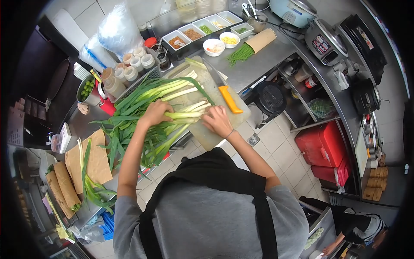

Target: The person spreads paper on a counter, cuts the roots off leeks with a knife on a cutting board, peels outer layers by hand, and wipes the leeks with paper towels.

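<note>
A pile of leeks [148, 96] lies across the cutting board [209, 134], green leaves to the left and white root ends to the right. My left hand [155, 113] is closed around the pale stalk of one leek. At the root ends, the fingers of my right hand [217, 121] pinch the tip of a leek. Just beyond my right hand, a knife with an orange handle [230, 100] rests on the board, its blade pointing away from me.
White containers of chopped ingredients [192, 32] stand behind the board, near two small bowls [229, 39] and paper-wrapped chives [261, 41]. Squeeze bottles [136, 64] fill a basket at the left. Brown paper [97, 157] lies lower left. Another person [362, 226] works at lower right.
</note>
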The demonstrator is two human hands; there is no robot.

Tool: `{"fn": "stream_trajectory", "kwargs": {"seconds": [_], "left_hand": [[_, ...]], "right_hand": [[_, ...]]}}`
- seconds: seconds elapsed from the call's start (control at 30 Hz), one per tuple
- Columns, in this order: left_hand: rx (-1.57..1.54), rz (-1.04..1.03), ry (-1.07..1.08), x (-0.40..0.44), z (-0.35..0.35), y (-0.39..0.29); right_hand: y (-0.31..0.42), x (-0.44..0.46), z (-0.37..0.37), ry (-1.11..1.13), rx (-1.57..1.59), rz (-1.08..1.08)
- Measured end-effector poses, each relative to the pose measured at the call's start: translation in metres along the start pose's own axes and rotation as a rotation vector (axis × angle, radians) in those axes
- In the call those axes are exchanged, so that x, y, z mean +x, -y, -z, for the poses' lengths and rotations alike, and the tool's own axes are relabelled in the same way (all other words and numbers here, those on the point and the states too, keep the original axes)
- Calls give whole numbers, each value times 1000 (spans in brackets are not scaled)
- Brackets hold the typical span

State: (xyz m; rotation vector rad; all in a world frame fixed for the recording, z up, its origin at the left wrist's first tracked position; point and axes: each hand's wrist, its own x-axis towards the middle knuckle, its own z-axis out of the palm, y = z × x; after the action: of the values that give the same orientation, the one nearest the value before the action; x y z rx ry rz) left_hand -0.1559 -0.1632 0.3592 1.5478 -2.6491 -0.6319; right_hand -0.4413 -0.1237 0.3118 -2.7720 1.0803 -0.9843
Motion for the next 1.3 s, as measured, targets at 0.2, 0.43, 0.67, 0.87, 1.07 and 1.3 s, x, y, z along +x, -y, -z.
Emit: {"fn": "stream_trajectory", "kwargs": {"seconds": [0.2,0.43,0.67,0.87,1.07,1.3], "left_hand": [[-189,-4,25,10,17,18],[-399,-49,-92,15,58,38],[-237,114,-303,26,36,28],[-137,163,-358,21,14,-7],[-22,196,-505,35,14,-24],[92,278,-469,48,-24,-10]], "right_hand": [[-10,16,-6,-86,-152,49],[-39,15,5,12,-270,60],[-60,21,2,-55,-242,-303],[-80,16,-13,131,-205,-790],[-87,20,-15,92,-64,-859],[-95,9,-2,29,334,-975]]}}
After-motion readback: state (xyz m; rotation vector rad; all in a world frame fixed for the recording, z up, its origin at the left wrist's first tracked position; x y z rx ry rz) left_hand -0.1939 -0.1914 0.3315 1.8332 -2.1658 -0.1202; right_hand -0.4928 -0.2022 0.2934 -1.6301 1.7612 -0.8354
